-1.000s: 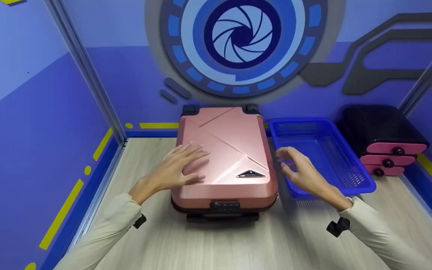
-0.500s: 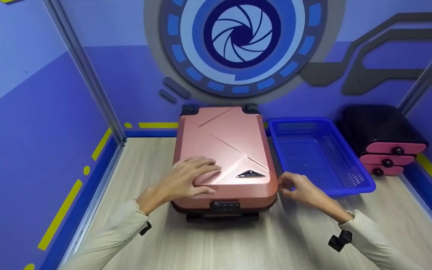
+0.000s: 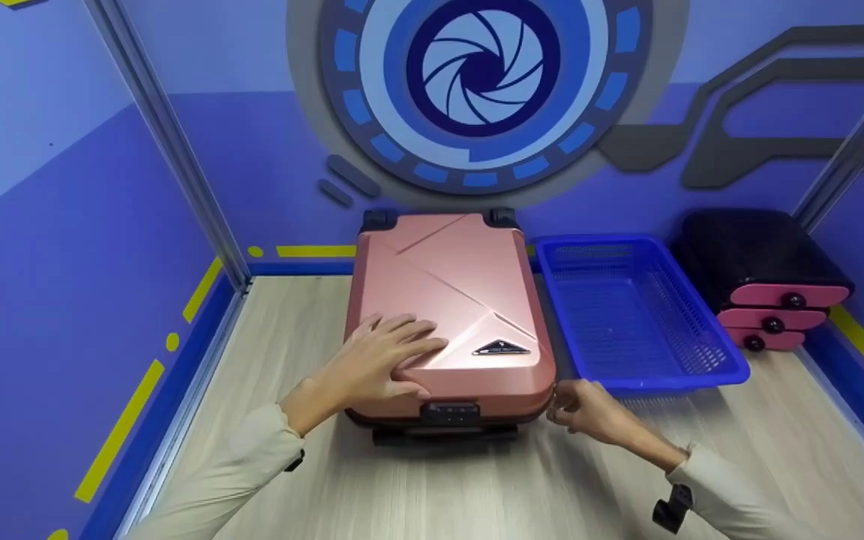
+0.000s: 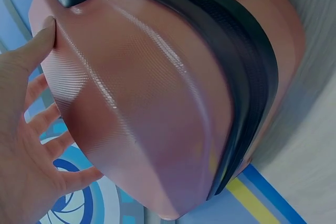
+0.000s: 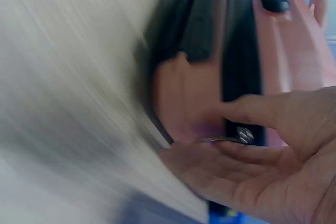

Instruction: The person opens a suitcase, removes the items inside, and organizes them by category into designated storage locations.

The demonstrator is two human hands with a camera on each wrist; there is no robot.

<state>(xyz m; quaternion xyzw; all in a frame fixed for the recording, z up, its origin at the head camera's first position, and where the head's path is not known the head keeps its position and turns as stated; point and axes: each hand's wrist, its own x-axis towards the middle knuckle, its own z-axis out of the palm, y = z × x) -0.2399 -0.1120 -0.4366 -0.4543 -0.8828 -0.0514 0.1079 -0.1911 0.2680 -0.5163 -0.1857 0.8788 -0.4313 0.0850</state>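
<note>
A pink hard-shell suitcase (image 3: 447,292) lies flat, its dark combination lock (image 3: 451,412) facing me. My left hand (image 3: 379,356) rests on the near left part of the lid, fingers spread. In the left wrist view its thumb touches the shell close to the lock. At the near right corner, my right hand (image 3: 589,409) has its fingers curled at the zipper band. The right wrist view, partly blurred, shows a metal zipper pull (image 5: 244,135) between its thumb and fingers. The fingertips' exact contact is hard to make out.
Right of the suitcase stands a blue perforated plastic basket (image 3: 627,315). Beyond it is a black box with pink drawers (image 3: 784,296) and round knobs. Printed wall panels (image 3: 237,165) close off the back and sides of the wood-grain table (image 3: 432,495).
My right hand has come down from over the basket's edge to the suitcase's near right corner, its fingers closing there. My left hand has slid slightly nearer and rightward on the lid.
</note>
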